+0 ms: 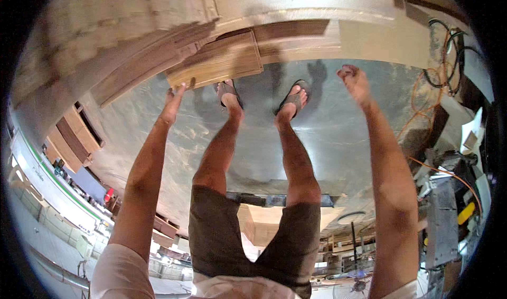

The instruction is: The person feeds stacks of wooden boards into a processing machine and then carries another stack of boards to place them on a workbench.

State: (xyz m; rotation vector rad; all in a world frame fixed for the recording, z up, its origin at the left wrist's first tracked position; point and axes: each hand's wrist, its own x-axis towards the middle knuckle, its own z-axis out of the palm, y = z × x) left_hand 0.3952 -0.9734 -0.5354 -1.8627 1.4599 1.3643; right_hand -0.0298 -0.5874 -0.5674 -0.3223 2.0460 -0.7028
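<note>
My left hand [173, 104] is beside the near left corner of a brown wood-grained board [222, 60]. Its thumb and fingers are apart and point toward the board's edge; whether they touch it I cannot tell. The board lies low against a stack of larger panels, close to my left foot. Out to the right, my right hand [355, 82] hangs over the grey floor [253, 140] with nothing visible in it. Its fingers are loosely bent, a little apart and slightly blurred.
Large pale panels [301, 0] stretch across the far side. My sandalled feet [293, 101] stand just short of them. Black and orange cables [449, 61] coil at the right, beside cluttered equipment [443, 214]. Wooden pieces [74, 135] lie at the left.
</note>
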